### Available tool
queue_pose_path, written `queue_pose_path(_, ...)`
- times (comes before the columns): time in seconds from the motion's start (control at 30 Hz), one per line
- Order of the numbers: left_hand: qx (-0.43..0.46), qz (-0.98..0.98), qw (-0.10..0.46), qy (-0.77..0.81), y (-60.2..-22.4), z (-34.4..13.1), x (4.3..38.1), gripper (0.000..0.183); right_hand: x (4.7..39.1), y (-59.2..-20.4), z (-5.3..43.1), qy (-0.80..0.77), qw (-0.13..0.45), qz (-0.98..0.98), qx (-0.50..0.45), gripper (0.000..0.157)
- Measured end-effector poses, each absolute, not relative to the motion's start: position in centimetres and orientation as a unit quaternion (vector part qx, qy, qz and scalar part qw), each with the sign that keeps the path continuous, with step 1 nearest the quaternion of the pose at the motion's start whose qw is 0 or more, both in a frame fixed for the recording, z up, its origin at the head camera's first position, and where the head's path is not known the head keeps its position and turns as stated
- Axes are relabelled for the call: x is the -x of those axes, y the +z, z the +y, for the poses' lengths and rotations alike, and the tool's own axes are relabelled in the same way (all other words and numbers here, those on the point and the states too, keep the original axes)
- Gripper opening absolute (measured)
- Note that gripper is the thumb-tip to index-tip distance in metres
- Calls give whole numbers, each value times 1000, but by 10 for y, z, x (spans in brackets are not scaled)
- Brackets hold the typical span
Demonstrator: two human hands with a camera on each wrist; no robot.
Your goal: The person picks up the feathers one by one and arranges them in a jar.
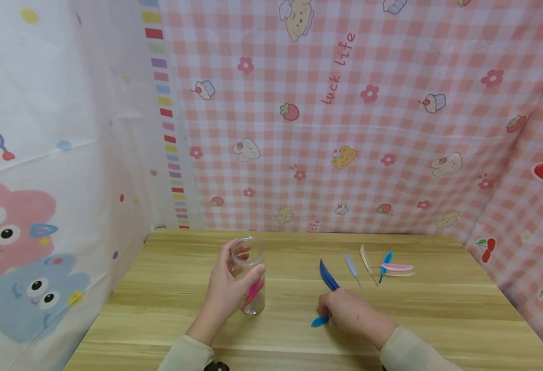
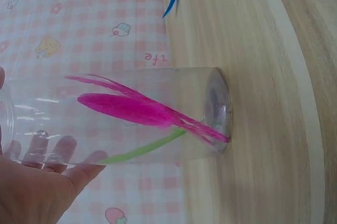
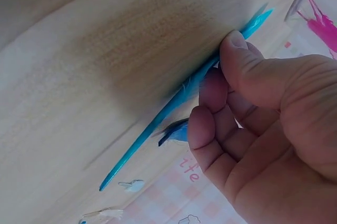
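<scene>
My left hand (image 1: 225,291) grips a clear plastic jar (image 1: 249,260), open at the top and standing upright on the table. Inside it, pink feathers (image 2: 124,109) and a green feather (image 2: 145,147) lean against the wall. Between thumb and fingertips my right hand (image 1: 355,312) pinches a turquoise feather (image 3: 163,113), held just over or against the tabletop; I cannot tell which. One end of that feather pokes out beside the thumb. A dark blue feather (image 1: 328,275) lies just beyond the right hand, partly hidden by it.
Right of the dark blue feather lie a pale blue feather (image 1: 351,265), a cream feather (image 1: 365,257), a bright blue feather (image 1: 387,260) and a pink feather (image 1: 397,267). Patterned cloth (image 1: 271,129) hangs behind the wooden table (image 1: 169,288) and at both sides.
</scene>
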State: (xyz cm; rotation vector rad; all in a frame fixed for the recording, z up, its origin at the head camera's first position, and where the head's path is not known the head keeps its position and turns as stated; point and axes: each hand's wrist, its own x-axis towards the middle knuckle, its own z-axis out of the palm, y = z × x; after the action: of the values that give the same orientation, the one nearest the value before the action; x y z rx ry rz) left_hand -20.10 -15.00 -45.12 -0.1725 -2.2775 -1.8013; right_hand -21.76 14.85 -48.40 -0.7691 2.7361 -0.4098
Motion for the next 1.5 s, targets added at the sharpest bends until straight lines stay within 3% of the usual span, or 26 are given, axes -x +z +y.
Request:
queue_pose_path(0.13, 59, -778, 118, -614, -451, -149, 201, 75, 218, -483, 148, -145, 144, 943, 263, 28)
queue_pose_path(0.43, 58, -779, 114, -613, -451, -150, 200, 75, 215, -487, 155, -120, 93, 944, 292, 23)
queue_pose_path(0.7, 57, -779, 108, -616, -450, -150, 198, 74, 206, -483, 171, -142, 116, 957, 226, 24)
queue_pose_path(1.03, 55, -778, 100, -618, -449, -150, 197, 74, 197, -483, 168, -107, 101, 957, 249, 16)
queue_pose_path(1.3, 57, -777, 103, -618, -449, -150, 198, 75, 205, -465, 171, -215, 47, 932, 287, 11)
queue_pose_path(1.5, 61, -777, 110, -617, -448, -149, 198, 75, 217, -418, 164, -276, -38, 932, 231, 14)
